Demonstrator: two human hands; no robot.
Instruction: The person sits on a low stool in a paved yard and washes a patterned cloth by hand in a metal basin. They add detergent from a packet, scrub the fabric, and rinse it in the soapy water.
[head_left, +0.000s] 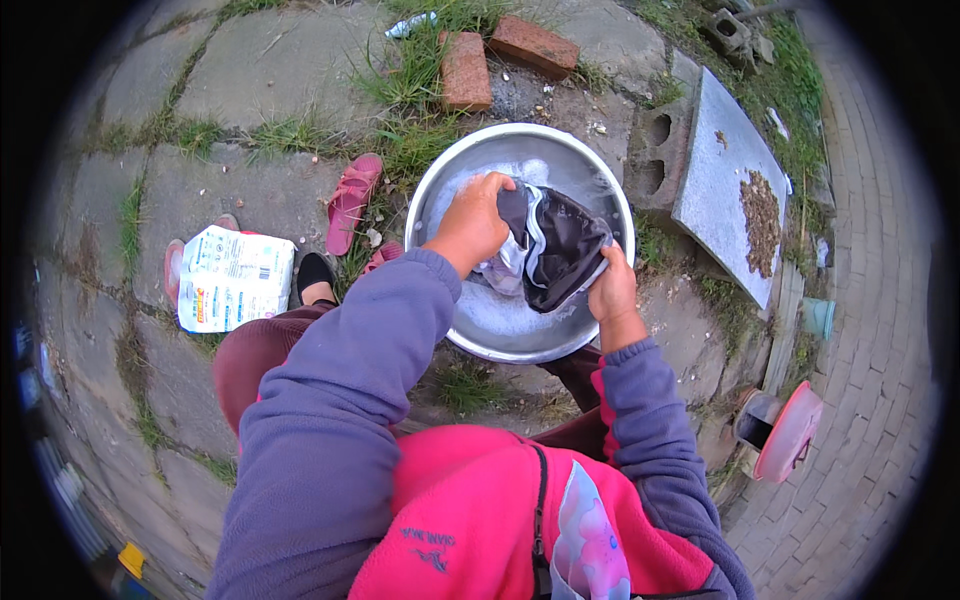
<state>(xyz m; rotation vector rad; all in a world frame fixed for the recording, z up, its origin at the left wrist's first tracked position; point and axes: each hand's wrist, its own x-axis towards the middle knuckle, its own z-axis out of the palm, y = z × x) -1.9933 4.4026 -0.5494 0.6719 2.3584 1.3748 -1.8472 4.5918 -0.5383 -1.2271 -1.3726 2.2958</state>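
A round metal basin (433, 196) with soapy water (487, 311) stands on the ground before me. Over the water I hold a wet dark cloth item (571, 232) with pale piping, apparently a garment or a shoe-like fabric piece. My left hand (476, 217) grips its upper left side, thumb and fingers closed on the fabric. At its right edge my right hand (613, 289) pinches the rim. A paler, patterned part of cloth (504, 270) hangs below my left hand; whether it belongs to the same item I cannot tell.
Pink slippers (352, 202) lie left of the basin, near a white printed plastic package (236, 279). Two red bricks (465, 71) sit beyond it. At right, a grey board (727, 180) leans by a hollow concrete block (656, 161). A pink basin (789, 435) stands lower right.
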